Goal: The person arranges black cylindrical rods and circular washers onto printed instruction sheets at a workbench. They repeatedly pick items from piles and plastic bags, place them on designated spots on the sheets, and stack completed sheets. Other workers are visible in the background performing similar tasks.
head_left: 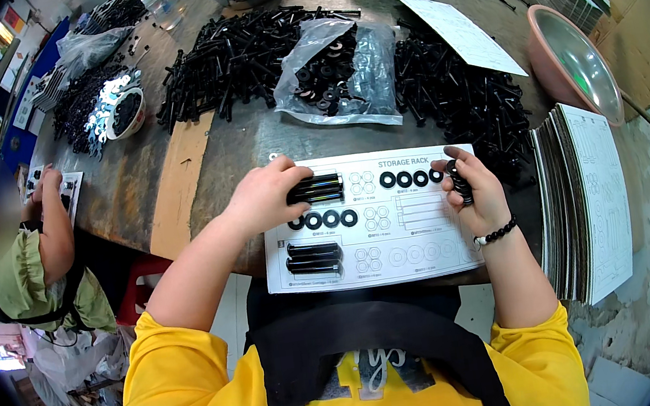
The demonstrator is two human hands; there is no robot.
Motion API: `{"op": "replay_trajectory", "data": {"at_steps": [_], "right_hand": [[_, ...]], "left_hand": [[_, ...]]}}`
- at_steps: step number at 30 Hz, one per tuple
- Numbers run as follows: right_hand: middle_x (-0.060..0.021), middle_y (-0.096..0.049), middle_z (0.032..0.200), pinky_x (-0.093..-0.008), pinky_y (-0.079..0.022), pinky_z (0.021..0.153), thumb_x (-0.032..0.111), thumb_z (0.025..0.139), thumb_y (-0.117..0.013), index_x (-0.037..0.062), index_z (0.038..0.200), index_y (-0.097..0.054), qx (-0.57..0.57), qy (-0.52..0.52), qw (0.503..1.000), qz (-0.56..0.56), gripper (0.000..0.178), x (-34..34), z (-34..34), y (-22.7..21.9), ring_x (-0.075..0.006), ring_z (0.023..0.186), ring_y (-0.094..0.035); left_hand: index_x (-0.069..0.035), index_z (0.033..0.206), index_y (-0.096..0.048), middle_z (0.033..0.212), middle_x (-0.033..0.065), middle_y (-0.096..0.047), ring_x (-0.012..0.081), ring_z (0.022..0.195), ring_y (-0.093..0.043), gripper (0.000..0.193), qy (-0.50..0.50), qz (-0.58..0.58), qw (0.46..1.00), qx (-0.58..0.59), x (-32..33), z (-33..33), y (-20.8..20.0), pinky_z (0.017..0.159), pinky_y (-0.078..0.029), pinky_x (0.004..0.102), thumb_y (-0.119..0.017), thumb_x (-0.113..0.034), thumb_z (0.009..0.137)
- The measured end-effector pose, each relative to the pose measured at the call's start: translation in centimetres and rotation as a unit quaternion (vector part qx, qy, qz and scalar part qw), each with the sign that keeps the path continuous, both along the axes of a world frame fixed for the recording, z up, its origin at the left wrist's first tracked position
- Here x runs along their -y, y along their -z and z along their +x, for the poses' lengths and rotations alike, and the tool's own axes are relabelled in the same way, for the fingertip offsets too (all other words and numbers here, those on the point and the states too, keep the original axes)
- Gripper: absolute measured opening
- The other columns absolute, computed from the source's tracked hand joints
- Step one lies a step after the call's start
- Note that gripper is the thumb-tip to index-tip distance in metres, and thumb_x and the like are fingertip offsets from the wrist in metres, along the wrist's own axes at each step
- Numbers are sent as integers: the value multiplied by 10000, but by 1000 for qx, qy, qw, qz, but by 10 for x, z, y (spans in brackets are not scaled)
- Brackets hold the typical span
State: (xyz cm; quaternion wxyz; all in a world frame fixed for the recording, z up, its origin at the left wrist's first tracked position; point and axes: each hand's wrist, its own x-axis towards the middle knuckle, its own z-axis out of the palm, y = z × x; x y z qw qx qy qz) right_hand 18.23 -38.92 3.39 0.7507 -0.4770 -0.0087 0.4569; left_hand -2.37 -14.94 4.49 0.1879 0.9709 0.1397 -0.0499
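A white printed card (pixel 382 265) with outlined slots lies on the table in front of me. My left hand (pixel 263 197) rests on its upper left part, fingers closed over a few black bolts (pixel 320 189). Two more black bolts (pixel 313 258) lie at the card's lower left. A row of black washers (pixel 323 220) sits below my left hand, another row (pixel 408 179) at the upper right. My right hand (pixel 475 191) holds a small stack of black washers (pixel 460 183) by the card's right edge, next to that upper row.
Heaps of black bolts (pixel 240 54) and a clear bag of washers (pixel 340 69) cover the table beyond the card. A stack of printed cards (pixel 584 210) stands at my right, a pink-rimmed metal bowl (pixel 577 63) behind it. Another person (pixel 30 266) sits at the left.
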Motion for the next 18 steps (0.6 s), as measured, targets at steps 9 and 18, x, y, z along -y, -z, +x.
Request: {"op": "replay_trajectory", "data": {"at_steps": [9,18], "right_hand": [[-125,-577,882,-188,-414,514,61,892,-433,-7,1152,-473,44,-52,996,-59,272,3,-14,0,-98,618,-500],[-77,-590,747,-242,-475,594,46,811,-579,-3,897,-571,334,-374,844,-189,99,17,-51,-8,-131,677,-597]], "left_hand": [[-97,1107,-559,1039,110,-517,271,944,-555,457,-19,-14,999,26,-4,1,5,832,-457,355,-693,-160,674],[-80,1180,-514,1052,108,-516,223,803,-559,513,-79,-10,985,150,15,-7,-9,731,-473,308,-678,-142,697]]}}
